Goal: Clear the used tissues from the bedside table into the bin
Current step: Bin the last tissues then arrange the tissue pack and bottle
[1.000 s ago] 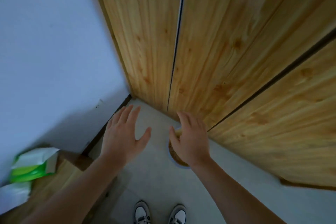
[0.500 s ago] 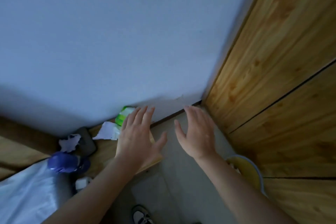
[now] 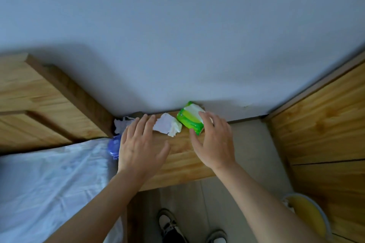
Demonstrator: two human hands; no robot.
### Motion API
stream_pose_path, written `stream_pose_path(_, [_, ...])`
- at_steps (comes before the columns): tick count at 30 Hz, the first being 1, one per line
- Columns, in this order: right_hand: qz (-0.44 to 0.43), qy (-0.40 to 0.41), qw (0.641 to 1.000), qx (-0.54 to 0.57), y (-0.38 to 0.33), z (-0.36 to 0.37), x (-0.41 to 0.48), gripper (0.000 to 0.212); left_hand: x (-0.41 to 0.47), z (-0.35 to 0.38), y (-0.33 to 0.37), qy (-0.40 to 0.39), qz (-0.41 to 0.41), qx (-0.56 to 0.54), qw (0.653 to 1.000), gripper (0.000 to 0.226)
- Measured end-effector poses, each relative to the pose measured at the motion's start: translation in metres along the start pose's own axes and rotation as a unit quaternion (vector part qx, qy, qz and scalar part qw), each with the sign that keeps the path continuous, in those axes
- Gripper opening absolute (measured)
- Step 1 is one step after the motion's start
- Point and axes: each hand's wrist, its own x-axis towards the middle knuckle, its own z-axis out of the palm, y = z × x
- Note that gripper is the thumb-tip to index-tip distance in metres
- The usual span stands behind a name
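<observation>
A crumpled white tissue (image 3: 168,127) lies near the back of the wooden bedside table (image 3: 181,162). A second crumpled tissue (image 3: 123,124) sits at the table's back left corner. My left hand (image 3: 139,148) hovers over the table with fingers spread, its fingertips just left of the middle tissue. My right hand (image 3: 214,143) is also spread and empty, its fingers overlapping the green tissue pack (image 3: 189,119). The bin (image 3: 308,216), yellow inside with a pale rim, stands on the floor at the lower right.
A blue round object (image 3: 114,146) sits at the table's left edge beside the white bedsheet (image 3: 53,183). The wooden headboard (image 3: 39,100) is at the left, a wooden wardrobe (image 3: 325,124) at the right. My shoes (image 3: 167,225) are on the grey floor below.
The view has swung left from the wardrobe and bin to the bedside table. Both empty hands have moved over the tabletop toward the tissues.
</observation>
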Motion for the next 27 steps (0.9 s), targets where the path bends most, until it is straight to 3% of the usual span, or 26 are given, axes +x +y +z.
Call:
stream_pose_path(12, [-0.037, -0.053, 0.998, 0.019, 0.009, 0.076, 0.03, 0.052, 0.024, 0.061, -0.031, -0.027, -0.033, -0.002, 0.999, 0.081])
stream_pose_path(27, [-0.087, -0.168, 0.982, 0.018, 0.038, 0.196, 0.059, 0.063, 0.064, 0.165, -0.067, -0.032, -0.139, -0.028, 0.989, 0.087])
